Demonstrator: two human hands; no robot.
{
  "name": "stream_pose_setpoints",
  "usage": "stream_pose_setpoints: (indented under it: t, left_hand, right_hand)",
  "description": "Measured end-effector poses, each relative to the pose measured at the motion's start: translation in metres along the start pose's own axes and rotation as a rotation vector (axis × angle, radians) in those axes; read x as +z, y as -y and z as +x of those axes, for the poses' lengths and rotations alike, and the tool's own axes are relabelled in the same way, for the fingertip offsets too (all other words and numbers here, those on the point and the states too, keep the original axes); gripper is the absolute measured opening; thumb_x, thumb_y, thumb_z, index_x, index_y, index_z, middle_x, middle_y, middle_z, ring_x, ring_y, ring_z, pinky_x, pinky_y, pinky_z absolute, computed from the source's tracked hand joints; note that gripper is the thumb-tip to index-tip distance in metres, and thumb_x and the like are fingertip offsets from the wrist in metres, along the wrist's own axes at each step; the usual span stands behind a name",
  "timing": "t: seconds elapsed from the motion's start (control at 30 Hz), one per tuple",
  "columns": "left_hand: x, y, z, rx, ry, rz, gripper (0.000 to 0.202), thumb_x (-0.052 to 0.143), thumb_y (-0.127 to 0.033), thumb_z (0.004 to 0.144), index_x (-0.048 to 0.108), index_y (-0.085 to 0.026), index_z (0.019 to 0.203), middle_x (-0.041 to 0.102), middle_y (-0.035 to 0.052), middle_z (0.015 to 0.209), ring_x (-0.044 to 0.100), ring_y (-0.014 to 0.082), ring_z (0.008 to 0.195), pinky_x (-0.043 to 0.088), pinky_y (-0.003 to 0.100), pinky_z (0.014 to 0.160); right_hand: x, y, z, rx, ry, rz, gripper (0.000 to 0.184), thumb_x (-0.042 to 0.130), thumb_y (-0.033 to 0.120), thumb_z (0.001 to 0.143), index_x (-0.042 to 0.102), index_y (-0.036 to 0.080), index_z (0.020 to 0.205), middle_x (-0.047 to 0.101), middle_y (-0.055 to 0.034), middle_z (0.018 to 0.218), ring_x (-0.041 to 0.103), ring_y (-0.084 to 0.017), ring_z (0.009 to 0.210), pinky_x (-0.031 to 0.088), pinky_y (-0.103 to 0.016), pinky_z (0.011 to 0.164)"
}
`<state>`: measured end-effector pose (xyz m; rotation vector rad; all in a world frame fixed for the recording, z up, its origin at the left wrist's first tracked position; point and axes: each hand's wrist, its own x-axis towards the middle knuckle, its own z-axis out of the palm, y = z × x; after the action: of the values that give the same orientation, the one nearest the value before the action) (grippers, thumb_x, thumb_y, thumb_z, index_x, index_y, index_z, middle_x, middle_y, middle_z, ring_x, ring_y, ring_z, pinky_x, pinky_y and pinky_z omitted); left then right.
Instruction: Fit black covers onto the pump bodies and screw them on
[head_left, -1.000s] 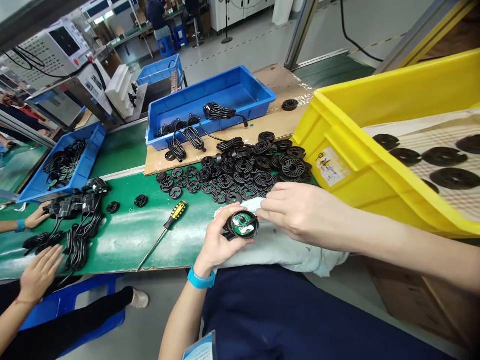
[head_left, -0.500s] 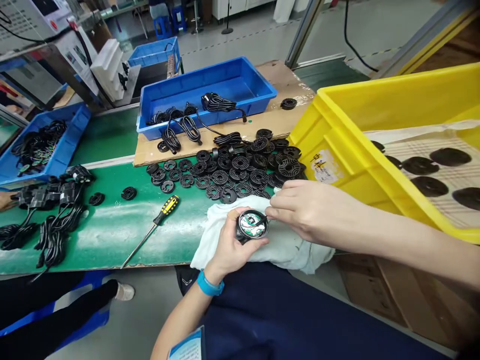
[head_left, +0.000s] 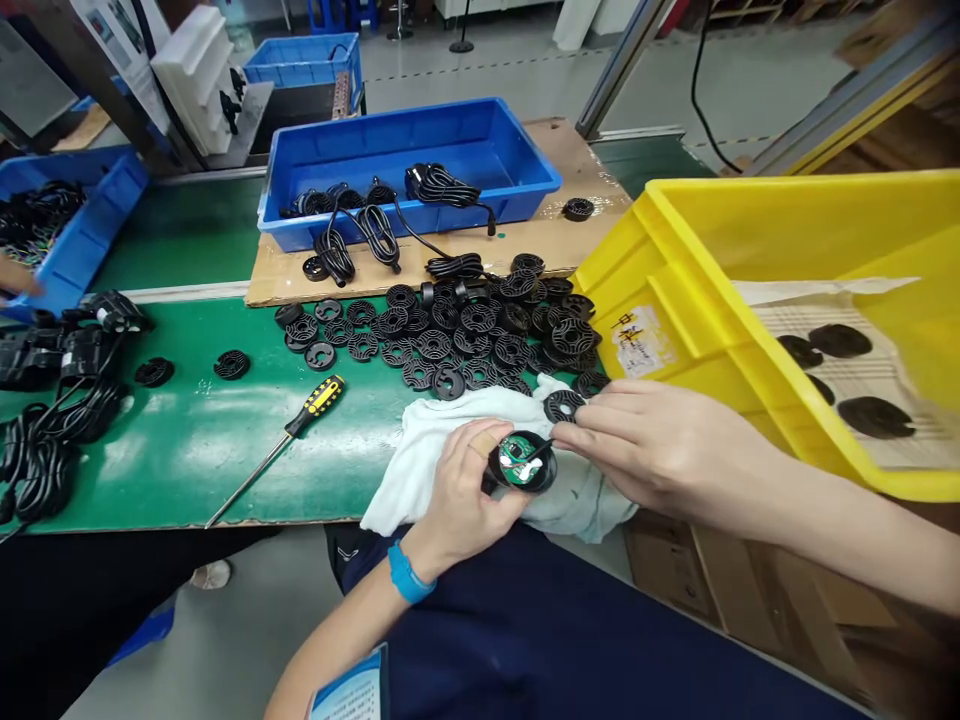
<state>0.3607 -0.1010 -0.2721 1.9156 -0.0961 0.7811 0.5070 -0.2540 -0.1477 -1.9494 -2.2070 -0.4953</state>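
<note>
My left hand (head_left: 469, 490) is wrapped round a black round housing (head_left: 541, 478), its open face turned up. Inside sits a green circuit board (head_left: 514, 452) with white parts. At the rim, my right hand (head_left: 652, 440) pinches a thin black piece (head_left: 546, 446) that reaches into the housing; its kind is unclear. A black slotted disc (head_left: 564, 406) shows beside the right fingertips, and whether they touch it I cannot tell. Under both hands lies a pale cloth (head_left: 420, 450).
Many black slotted discs (head_left: 472, 340) are heaped beyond the cloth. A screwdriver (head_left: 315, 405) lies on the green table (head_left: 180, 440). A blue bin (head_left: 480, 150) with black cables stands behind, a yellow bin (head_left: 660, 270) at right. A co-worker's hand (head_left: 16, 275) shows at far left.
The view has shifted, so the things at left sit farther left. The housing is tilted more, showing its dark side wall. A slotted disc now shows by the right fingers.
</note>
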Motion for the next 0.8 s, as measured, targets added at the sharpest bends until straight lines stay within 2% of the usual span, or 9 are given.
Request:
stream_pose_setpoints:
  t: [0.3, 0.53, 0.8]
  left_hand:
    - [-0.0017, -0.0009, 0.0015, -0.017, -0.054, 0.100, 0.063, 0.084, -0.028, 0.085, 0.052, -0.023, 0.138, 0.071, 0.0129, 0.125, 0.070, 0.0294, 0.117, 0.060, 0.048, 0.101]
    - [-0.0007, -0.0023, 0.0026, -0.009, -0.041, 0.131, 0.064, 0.084, -0.024, 0.084, 0.051, -0.023, 0.139, 0.071, 0.0129, 0.124, 0.070, 0.0291, 0.116, 0.060, 0.048, 0.101]
    - [-0.0007, -0.0013, 0.0034, 0.001, -0.034, 0.183, 0.064, 0.083, -0.027, 0.086, 0.051, -0.023, 0.140, 0.071, 0.0128, 0.125, 0.071, 0.0284, 0.116, 0.060, 0.047, 0.101]
  right_hand:
    - [0.0105, 0.0050, -0.0018, 0.023, -0.108, -0.076, 0.019, 0.050, 0.002, 0.098, 0.067, 0.010, 0.098, 0.061, -0.0045, 0.070, 0.050, -0.020, 0.065, 0.043, -0.034, 0.061]
    - [0.0070, 0.0037, 0.0007, -0.012, -0.109, -0.097, 0.022, 0.048, 0.004, 0.102, 0.067, 0.009, 0.093, 0.059, -0.0032, 0.068, 0.051, -0.020, 0.064, 0.043, -0.034, 0.063]
    - [0.0106, 0.0040, 0.0001, 0.044, -0.102, -0.115, 0.029, 0.045, 0.005, 0.103, 0.069, 0.011, 0.088, 0.057, -0.0021, 0.067, 0.049, -0.018, 0.064, 0.040, -0.033, 0.064]
